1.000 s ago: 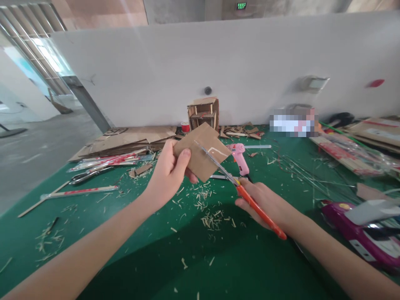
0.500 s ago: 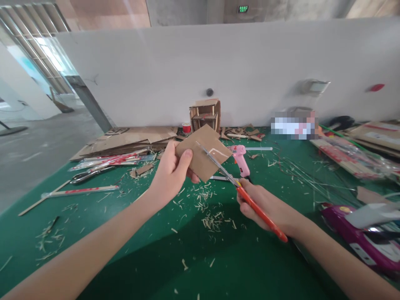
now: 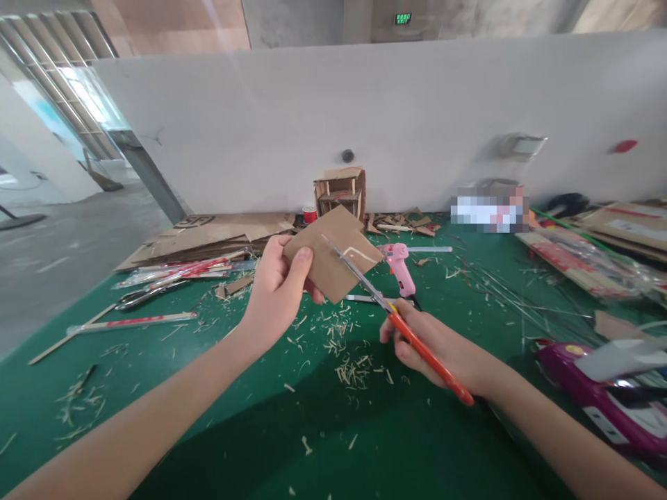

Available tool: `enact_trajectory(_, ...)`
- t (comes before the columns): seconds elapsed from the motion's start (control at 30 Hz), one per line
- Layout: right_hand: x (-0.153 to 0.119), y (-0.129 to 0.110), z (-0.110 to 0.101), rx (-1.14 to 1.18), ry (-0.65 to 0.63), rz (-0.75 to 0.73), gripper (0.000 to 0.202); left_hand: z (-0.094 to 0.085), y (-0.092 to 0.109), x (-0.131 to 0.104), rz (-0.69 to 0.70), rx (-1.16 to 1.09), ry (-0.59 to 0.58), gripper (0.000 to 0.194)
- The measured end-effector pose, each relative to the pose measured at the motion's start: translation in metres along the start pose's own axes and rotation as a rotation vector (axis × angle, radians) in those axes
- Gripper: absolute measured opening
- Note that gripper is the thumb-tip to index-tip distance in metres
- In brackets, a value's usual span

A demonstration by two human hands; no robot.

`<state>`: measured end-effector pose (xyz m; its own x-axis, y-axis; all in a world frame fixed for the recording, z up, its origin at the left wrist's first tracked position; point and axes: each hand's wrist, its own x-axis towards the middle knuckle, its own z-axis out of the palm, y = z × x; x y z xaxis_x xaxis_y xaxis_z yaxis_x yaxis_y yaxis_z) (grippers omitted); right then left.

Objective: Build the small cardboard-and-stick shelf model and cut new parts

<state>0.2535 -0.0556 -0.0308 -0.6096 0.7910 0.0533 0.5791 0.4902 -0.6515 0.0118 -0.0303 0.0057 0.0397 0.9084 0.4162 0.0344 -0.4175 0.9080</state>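
A brown cardboard piece (image 3: 328, 267) with a white mark near its right corner is pinched between the thumb and fingers of my left hand (image 3: 278, 281). My right hand (image 3: 427, 340) grips scissors (image 3: 427, 353) by their orange-red handles. The blades point up and to the left and lie across the cardboard's face; whether they cut into it I cannot tell. Wood shavings (image 3: 354, 371) lie on the green table (image 3: 250, 430) below. A pink glue gun (image 3: 400, 267) rests just behind my right hand.
At the back stands a small cardboard shelf box (image 3: 340, 191) beside a red spool (image 3: 309, 214). Cardboard sheets (image 3: 229, 228) and wrapped sticks (image 3: 135, 321) lie on the left. Wrapped strips (image 3: 578, 267) and a purple device (image 3: 583, 389) are on the right.
Both hands, with the cardboard and scissors, have shifted slightly left. The fingers of my right hand below the handles have spread a little. The scissors still lie across the cardboard.
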Motion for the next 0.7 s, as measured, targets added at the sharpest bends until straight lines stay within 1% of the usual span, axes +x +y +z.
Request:
enact_trajectory(0.1, 0.000, -0.002, 0.003, 0.024, 0.019, -0.028, 0.037, -0.005, 0.001, 0.004, 0.037, -0.008, 0.095, 0.021)
enact_trajectory(0.2, -0.001, -0.002, 0.005, 0.025, 0.042, -0.035, 0.042, -0.016, 0.007, 0.016, 0.085, -0.084, 0.242, 0.020)
enact_trajectory(0.27, -0.001, -0.002, 0.005, 0.041, 0.052, -0.028, 0.042, -0.025, 0.012, 0.024, 0.082, -0.170, 0.330, 0.018)
enact_trajectory(0.3, -0.001, -0.001, 0.006, 0.059, 0.054, -0.023, 0.042, -0.028, 0.013, 0.028, 0.069, -0.184, 0.355, 0.018)
enact_trajectory(0.33, -0.001, -0.001, 0.006, 0.084, 0.055, -0.018, 0.041, -0.031, 0.014, 0.030, 0.047, -0.184, 0.358, 0.018)
enact_trajectory(0.4, -0.001, 0.002, 0.006, 0.147, 0.059, -0.012, 0.038, -0.033, 0.014, 0.032, 0.013, -0.161, 0.328, 0.017)
enact_trajectory(0.5, -0.001, 0.007, 0.006, 0.219, 0.066, -0.015, 0.036, -0.030, 0.012, 0.028, -0.027, -0.167, 0.260, 0.011)
enact_trajectory(0.57, -0.002, 0.010, 0.005, 0.221, 0.073, -0.026, 0.037, -0.028, 0.013, 0.026, -0.052, -0.204, 0.236, 0.008)
enact_trajectory(0.63, -0.002, 0.012, 0.003, 0.197, 0.072, -0.034, 0.038, -0.029, 0.014, 0.027, -0.063, -0.251, 0.258, 0.009)
enact_trajectory(0.7, -0.003, 0.011, 0.000, 0.161, 0.055, -0.038, 0.040, -0.031, 0.014, 0.029, -0.053, -0.281, 0.323, 0.014)
